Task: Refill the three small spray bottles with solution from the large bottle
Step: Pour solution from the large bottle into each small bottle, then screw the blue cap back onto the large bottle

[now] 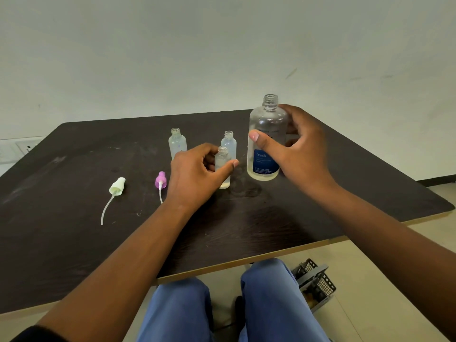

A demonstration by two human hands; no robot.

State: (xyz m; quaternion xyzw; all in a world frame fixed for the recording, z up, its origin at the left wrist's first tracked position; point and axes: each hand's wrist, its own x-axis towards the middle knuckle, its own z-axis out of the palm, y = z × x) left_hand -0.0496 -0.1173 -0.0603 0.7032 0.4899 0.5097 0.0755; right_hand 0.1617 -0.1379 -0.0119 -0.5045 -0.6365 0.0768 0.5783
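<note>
Left hand (197, 174) fingers (230, 166) curl round the nearest small bottle (222, 169), upright, uncapped. Right hand (296, 146) wraps the open large bottle (266, 144) just beside it on the tabletop (74, 243). Two more small bottles (177, 143) behind; two spray heads (118, 185) lie left.
</note>
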